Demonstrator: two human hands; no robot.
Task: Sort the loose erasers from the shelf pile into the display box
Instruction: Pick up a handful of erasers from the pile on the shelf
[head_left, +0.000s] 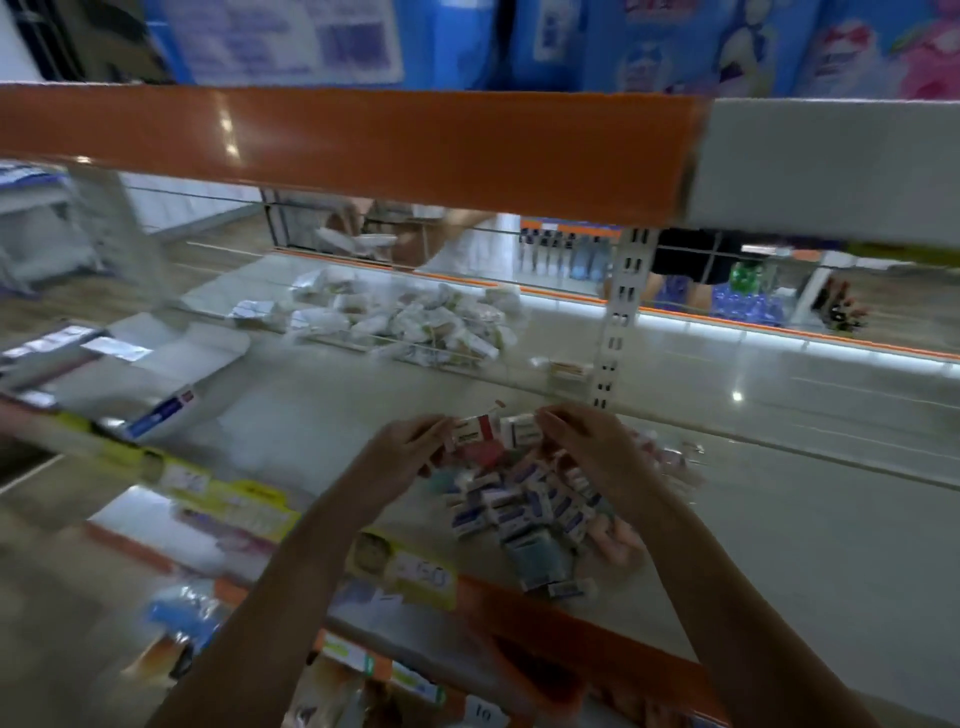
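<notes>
A pile of small boxed erasers (524, 506) with blue and white sleeves lies on the grey shelf (779, 519) between my forearms. Above the pile my left hand (410, 447) pinches a white eraser with a red band (475, 431). My right hand (582, 441) pinches a white eraser with a blue label (522, 428) right beside it. Both hands hover just over the heap. The picture is blurred by motion. An open white box (171, 384) with a blue label stands on the shelf at the left; I cannot tell whether it is the display box.
An orange-edged upper shelf (363, 145) hangs close above. A heap of white wrapped packets (405, 317) sits further back on the shelf. A slotted white upright (618, 317) stands behind my right hand. Yellow price tags (244, 506) line the front edge. Persons stand beyond the shelf.
</notes>
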